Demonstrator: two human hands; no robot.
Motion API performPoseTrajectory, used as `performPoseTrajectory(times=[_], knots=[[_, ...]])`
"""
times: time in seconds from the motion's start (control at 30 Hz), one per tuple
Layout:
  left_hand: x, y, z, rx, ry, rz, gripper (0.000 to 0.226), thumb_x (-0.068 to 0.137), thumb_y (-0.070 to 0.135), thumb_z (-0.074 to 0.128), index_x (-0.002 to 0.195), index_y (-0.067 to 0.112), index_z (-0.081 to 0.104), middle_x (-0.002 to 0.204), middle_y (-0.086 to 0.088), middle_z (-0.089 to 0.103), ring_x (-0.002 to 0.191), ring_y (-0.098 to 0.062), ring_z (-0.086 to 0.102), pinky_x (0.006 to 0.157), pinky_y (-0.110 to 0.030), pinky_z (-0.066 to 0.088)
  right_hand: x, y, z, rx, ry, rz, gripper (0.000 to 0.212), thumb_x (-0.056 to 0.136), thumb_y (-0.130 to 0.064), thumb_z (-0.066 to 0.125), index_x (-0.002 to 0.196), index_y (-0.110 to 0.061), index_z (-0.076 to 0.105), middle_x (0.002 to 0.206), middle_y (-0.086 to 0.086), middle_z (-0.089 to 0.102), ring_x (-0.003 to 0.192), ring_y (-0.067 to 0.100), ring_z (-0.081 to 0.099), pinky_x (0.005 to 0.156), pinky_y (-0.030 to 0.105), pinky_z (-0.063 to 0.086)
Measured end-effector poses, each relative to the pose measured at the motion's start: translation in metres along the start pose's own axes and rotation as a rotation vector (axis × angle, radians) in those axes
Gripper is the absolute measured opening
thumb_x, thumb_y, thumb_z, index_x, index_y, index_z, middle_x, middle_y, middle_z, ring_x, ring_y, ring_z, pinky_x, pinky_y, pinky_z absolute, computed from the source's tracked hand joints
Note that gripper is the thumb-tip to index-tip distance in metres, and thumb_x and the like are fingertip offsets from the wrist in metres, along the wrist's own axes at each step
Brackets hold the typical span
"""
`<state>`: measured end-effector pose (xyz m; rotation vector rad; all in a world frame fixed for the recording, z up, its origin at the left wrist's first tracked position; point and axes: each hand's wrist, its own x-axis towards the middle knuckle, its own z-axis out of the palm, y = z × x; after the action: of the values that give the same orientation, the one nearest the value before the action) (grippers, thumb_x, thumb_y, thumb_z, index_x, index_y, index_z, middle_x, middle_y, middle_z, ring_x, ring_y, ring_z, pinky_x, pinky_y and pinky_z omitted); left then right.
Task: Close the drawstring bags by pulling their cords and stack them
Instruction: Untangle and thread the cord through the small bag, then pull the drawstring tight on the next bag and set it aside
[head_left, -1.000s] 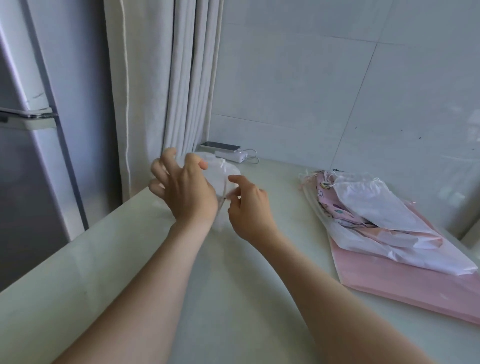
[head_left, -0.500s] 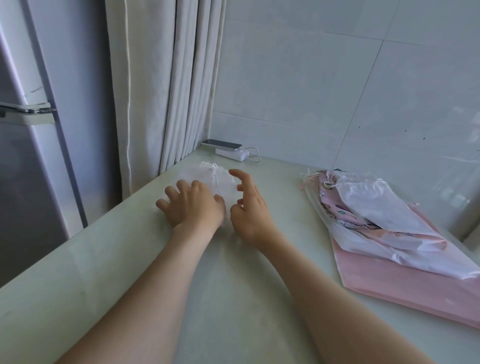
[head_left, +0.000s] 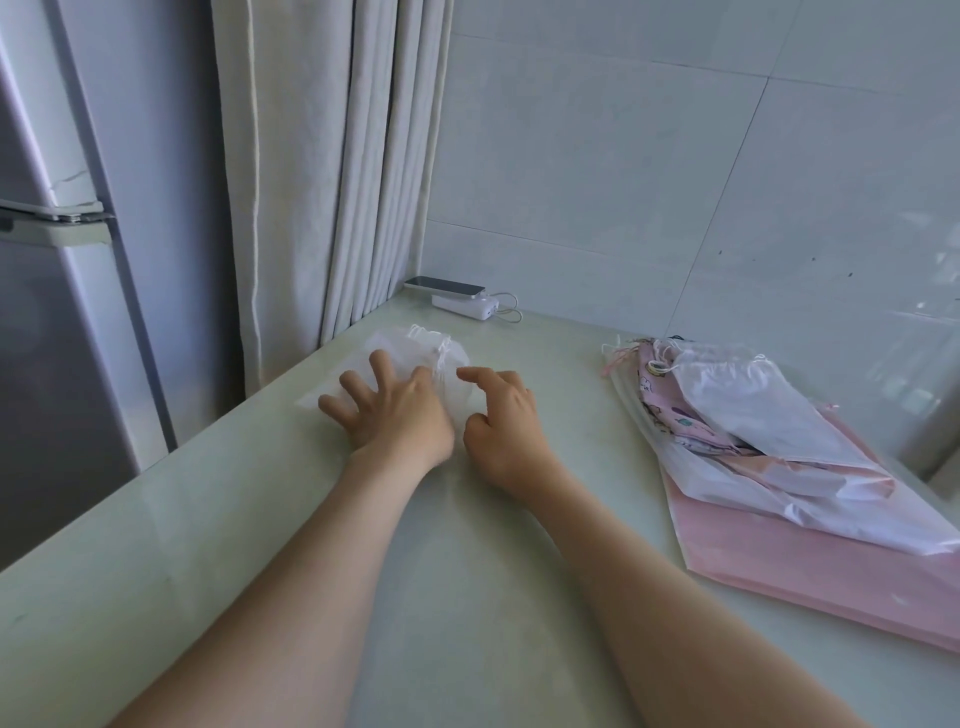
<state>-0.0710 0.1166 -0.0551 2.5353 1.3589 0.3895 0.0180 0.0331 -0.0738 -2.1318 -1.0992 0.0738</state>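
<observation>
A small translucent white drawstring bag (head_left: 415, 358) lies flat on the pale green table (head_left: 467, 571), its gathered mouth and cord pointing to the far side. My left hand (head_left: 389, 410) presses down on it with spread, straight fingers. My right hand (head_left: 501, 421) hovers just right of the bag, index finger stretched toward it, the other fingers loosely bent, holding nothing. At the right lies a pile of drawstring bags (head_left: 753, 421): a white one on top, a patterned pink one under it, a large pink one at the bottom.
A phone (head_left: 444, 286) on a white power bank (head_left: 465, 305) with a cable sits in the far corner by the curtain (head_left: 332, 182). A fridge (head_left: 57, 270) stands left of the table. Tiled wall behind.
Both hands have lowered the small white bag from the air onto the table. My left hand has flattened on it, and my right hand has let go of the cord.
</observation>
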Motion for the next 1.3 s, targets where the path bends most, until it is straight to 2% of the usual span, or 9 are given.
performPoseTrajectory(times=[0.23, 0.33, 0.53, 0.67, 0.77, 0.9, 1.07, 1.23, 1.3], knots=[[-0.006, 0.011, -0.003, -0.290, 0.459, 0.191, 0.026, 0.089, 0.009, 0.058, 0.112, 0.019, 0.061, 0.122, -0.010, 0.046, 0.117, -0.037, 0.039, 0.089, -0.042, 0.031, -0.002, 0.000, -0.022, 0.084, 0.260, -0.001, 0.054, 0.083, 0.006, 0.041, 0.125, -0.019, 0.064, 0.118, 0.003, 0.055, 0.111, 0.019, 0.055, 0.097, 0.032, 0.044], [-0.014, 0.026, 0.002, -0.454, 0.369, 0.357, 0.023, 0.090, 0.005, 0.054, 0.108, 0.016, 0.064, 0.114, -0.007, 0.056, 0.112, -0.032, 0.049, 0.088, -0.043, 0.044, -0.007, -0.001, -0.047, 0.073, 0.321, -0.030, 0.047, 0.083, 0.006, 0.043, 0.115, -0.018, 0.068, 0.114, 0.001, 0.057, 0.104, 0.011, 0.054, 0.086, 0.022, 0.037], [-0.038, 0.053, 0.014, -0.486, 0.140, 0.567, 0.020, 0.094, 0.009, 0.055, 0.106, 0.017, 0.068, 0.103, 0.002, 0.069, 0.093, -0.020, 0.060, 0.086, -0.039, 0.053, -0.017, 0.022, -0.091, -0.095, 0.342, -0.033, 0.037, 0.086, 0.002, 0.044, 0.102, -0.018, 0.071, 0.107, 0.005, 0.065, 0.098, 0.018, 0.056, 0.086, 0.032, 0.046], [-0.056, 0.078, 0.022, -0.441, 0.020, 0.661, 0.020, 0.093, 0.016, 0.056, 0.106, 0.021, 0.071, 0.106, 0.004, 0.067, 0.105, -0.021, 0.059, 0.095, -0.042, 0.050, -0.039, 0.059, -0.112, -0.296, 0.340, -0.065, 0.032, 0.085, 0.000, 0.051, 0.103, -0.017, 0.072, 0.109, 0.008, 0.066, 0.106, 0.028, 0.060, 0.092, 0.044, 0.049], [-0.069, 0.097, 0.028, -0.372, -0.038, 0.716, 0.019, 0.094, 0.030, 0.058, 0.107, 0.024, 0.071, 0.109, 0.000, 0.065, 0.110, -0.026, 0.057, 0.095, -0.042, 0.048, -0.050, 0.085, -0.131, -0.513, 0.328, -0.012, 0.031, 0.088, -0.003, 0.055, 0.107, -0.016, 0.076, 0.117, 0.009, 0.065, 0.115, 0.031, 0.057, 0.095, 0.042, 0.044], [-0.081, 0.115, 0.041, -0.267, -0.008, 0.716, 0.037, 0.095, 0.052, 0.055, 0.116, 0.025, 0.068, 0.118, -0.001, 0.066, 0.115, -0.028, 0.056, 0.098, -0.042, 0.046, -0.064, 0.117, -0.149, -0.796, 0.424, 0.080, 0.023, 0.085, -0.007, 0.055, 0.097, -0.012, 0.074, 0.104, 0.009, 0.063, 0.099, 0.033, 0.056, 0.085, 0.041, 0.036], [-0.092, 0.124, 0.056, -0.284, -0.116, 0.860, 0.056, 0.096, 0.058, 0.055, 0.143, 0.029, 0.049, 0.143, 0.004, 0.052, 0.134, -0.024, 0.044, 0.110, -0.043, 0.035, -0.071, 0.135, -0.154, -0.666, 0.415, 0.301, 0.019, 0.093, -0.019, 0.049, 0.097, -0.009, 0.064, 0.108, 0.016, 0.065, 0.104, 0.039, 0.058, 0.089, 0.043, 0.039], [-0.092, 0.122, 0.062, -0.235, -0.130, 0.911, 0.062, 0.095, 0.059, 0.054, 0.148, 0.028, 0.044, 0.147, 0.008, 0.050, 0.139, -0.019, 0.039, 0.114, -0.043, 0.030, -0.074, 0.131, -0.153, -0.694, 0.360, 0.368, 0.022, 0.093, -0.019, 0.048, 0.099, -0.009, 0.066, 0.113, 0.015, 0.066, 0.111, 0.038, 0.059, 0.095, 0.042, 0.038], [-0.092, 0.122, 0.062, -0.231, -0.139, 0.908, 0.062, 0.095, 0.058, 0.055, 0.149, 0.029, 0.044, 0.148, 0.007, 0.051, 0.139, -0.019, 0.038, 0.115, -0.043, 0.029, -0.076, 0.125, -0.154, -0.735, 0.367, 0.351, 0.013, 0.090, -0.013, 0.050, 0.087, -0.012, 0.062, 0.107, 0.012, 0.066, 0.110, 0.037, 0.055, 0.092, 0.042, 0.037]])
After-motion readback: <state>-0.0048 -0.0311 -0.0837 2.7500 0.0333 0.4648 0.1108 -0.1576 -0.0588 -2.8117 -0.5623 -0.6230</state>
